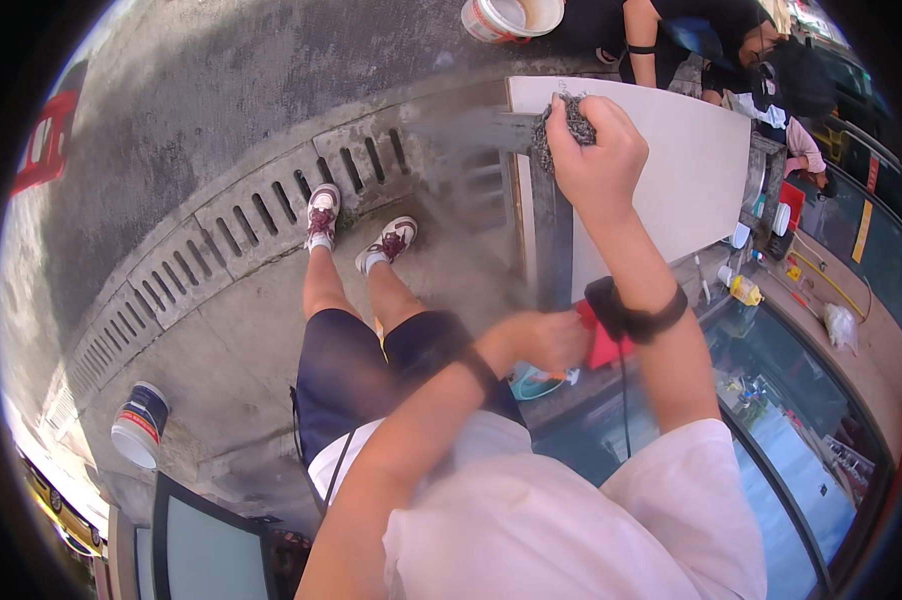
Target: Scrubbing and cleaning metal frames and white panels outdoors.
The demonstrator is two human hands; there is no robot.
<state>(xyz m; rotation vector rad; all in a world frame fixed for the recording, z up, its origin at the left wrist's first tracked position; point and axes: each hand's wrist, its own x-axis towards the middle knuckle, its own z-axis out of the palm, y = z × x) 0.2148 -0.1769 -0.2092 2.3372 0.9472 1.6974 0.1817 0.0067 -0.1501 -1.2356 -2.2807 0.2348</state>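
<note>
My right hand [601, 154] grips a dark grey steel-wool scrubbing pad [571, 135], which rests at the corner of a grey metal frame [552, 240]. A large white board [668, 165] with small marks near its top edge lies beside and behind that frame. Lower down, my left hand [556, 341] is blurred, its fingers curled against a red item [604, 337]; whether it holds this item is unclear. Part of the red item is hidden behind the strap device on my right wrist. A pale teal container [533, 382] is just below my left hand.
A person in dark clothes [713, 30] bends beyond the board, near a white bucket [514, 16]. Another person in pink [807, 154] is farther right. A yellow bottle [745, 291] and hoses lie along the window ledge. A slotted drain [252, 214] runs past my feet; another bucket [140, 425] stands left.
</note>
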